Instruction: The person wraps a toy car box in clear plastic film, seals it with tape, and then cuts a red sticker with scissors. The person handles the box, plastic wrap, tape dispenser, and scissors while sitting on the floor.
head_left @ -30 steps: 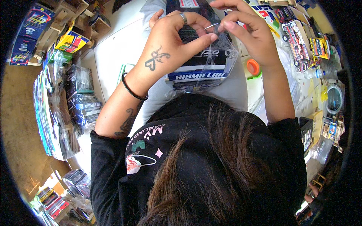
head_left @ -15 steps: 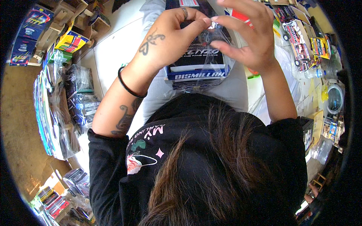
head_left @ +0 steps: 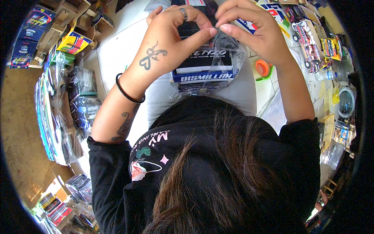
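Observation:
A dark box-shaped toy vehicle with printed panels [head_left: 202, 64] rests on my lap inside a clear plastic bag [head_left: 230, 58]. My left hand [head_left: 171, 39], with a ring, a tattoo and a black wristband, pinches the bag's upper edge between thumb and forefinger. My right hand [head_left: 257, 31] pinches the same edge from the right, fingertips almost touching the left thumb. My own dark hair and black printed shirt [head_left: 202, 171] fill the lower half of the view and hide my lap below the bag.
Bagged dark toy vehicles [head_left: 83, 97] and stacked printed sheets in plastic [head_left: 48, 117] lie on the left. An orange tape roll [head_left: 263, 68] sits right of my lap. Wooden model trucks [head_left: 307, 35], a tape reel [head_left: 344, 101] and small coloured parts crowd the right side.
Both hands have drawn together at the bag's top edge, and the left wrist has turned so the tattoo faces the camera. The bagged toy stays on my lap.

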The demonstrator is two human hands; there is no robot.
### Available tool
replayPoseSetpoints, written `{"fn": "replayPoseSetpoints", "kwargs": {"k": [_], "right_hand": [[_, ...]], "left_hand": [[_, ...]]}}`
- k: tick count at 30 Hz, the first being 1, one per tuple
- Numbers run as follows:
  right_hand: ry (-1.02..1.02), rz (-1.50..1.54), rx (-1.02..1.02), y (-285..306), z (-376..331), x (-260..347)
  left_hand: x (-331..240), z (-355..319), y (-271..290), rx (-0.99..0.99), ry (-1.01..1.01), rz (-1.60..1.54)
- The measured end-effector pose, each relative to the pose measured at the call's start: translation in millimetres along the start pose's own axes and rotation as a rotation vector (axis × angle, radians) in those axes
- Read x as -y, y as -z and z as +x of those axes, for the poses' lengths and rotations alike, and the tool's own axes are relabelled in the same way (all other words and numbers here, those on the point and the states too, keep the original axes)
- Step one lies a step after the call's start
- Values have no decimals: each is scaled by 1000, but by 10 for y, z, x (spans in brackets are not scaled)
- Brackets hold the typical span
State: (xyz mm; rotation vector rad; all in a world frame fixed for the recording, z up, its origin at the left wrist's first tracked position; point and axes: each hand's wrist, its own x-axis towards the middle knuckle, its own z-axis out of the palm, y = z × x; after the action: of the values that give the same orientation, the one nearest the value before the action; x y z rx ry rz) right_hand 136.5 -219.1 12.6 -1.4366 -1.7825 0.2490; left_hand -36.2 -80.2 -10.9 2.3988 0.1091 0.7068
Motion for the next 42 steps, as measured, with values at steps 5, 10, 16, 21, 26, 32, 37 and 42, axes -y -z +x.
{"fn": "replayPoseSetpoints", "kwargs": {"k": [5, 10, 16, 21, 26, 32, 37, 42], "right_hand": [[33, 9, 80, 25, 16, -10], [-193, 273, 70, -47, -28, -78], [262, -462, -185, -159, -31, -31], [386, -735, -213, -189, -87, 62], [313, -436, -43, -50, -6, 5], [152, -228, 236, 87, 124, -11], [128, -204, 146, 28, 92, -9], [498, -797, -219, -117, -27, 63]], "left_hand": [[-34, 30, -9, -10, -77, -20], [14, 59, -34, 30, 0, -228], [121, 124, -56, 138, 266, -575], [54, 161, -15, 264, 517, -688], [-82, 134, 115, 163, 6, -183], [-97, 101, 204, 189, -176, 237], [12, 130, 125, 274, 59, -93], [122, 142, 24, 331, 423, -633]]}}
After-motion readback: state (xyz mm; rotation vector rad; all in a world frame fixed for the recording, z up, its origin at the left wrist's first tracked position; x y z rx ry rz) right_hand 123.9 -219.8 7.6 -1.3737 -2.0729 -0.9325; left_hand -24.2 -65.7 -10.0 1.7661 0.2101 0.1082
